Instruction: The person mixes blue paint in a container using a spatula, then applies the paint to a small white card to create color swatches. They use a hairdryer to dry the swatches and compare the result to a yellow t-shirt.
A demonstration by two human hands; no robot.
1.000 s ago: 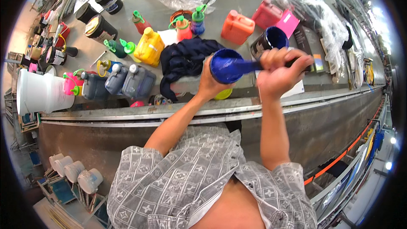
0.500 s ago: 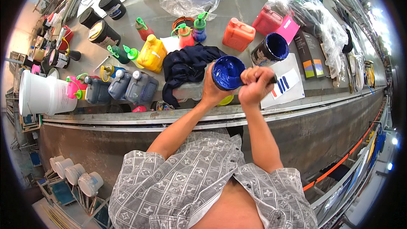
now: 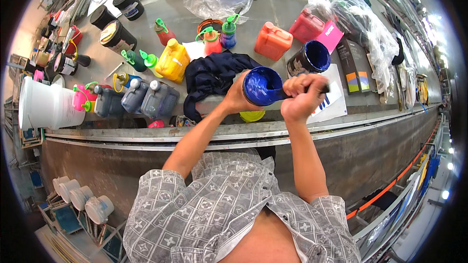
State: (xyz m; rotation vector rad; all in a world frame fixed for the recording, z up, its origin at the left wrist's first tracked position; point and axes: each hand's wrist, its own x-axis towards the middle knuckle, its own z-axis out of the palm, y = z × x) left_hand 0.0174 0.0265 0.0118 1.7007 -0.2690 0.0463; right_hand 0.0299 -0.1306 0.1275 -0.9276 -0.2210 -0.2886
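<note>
My left hand (image 3: 235, 98) wraps around the side of a tub of thick blue ink (image 3: 259, 84), which is tipped so its open mouth faces up and toward me. In a fist, my right hand (image 3: 302, 100) grips a spatula (image 3: 278, 94). The dark end of its handle sticks out to the right, and its ink-coated blade dips into the tub at the right rim. Just beyond my right hand a black tub (image 3: 298, 63) stands open, blue ink smeared inside it. A white sheet (image 3: 337, 101) with blue strokes lies partly behind that hand.
A dark cloth (image 3: 214, 75) lies crumpled left of the tub. Around it stand a yellow jug (image 3: 173, 62), grey jugs (image 3: 161, 100), squeeze bottles (image 3: 212, 44) and an orange jug (image 3: 273, 41). A white bucket (image 3: 48, 104) is at far left, a dark box (image 3: 355, 65) at right. Metal rails edge the table.
My right hand has shifted slightly right, drawing the spatula toward the tub's right rim, and more of its blade shows. The tub moved slightly left and tilts a little differently.
</note>
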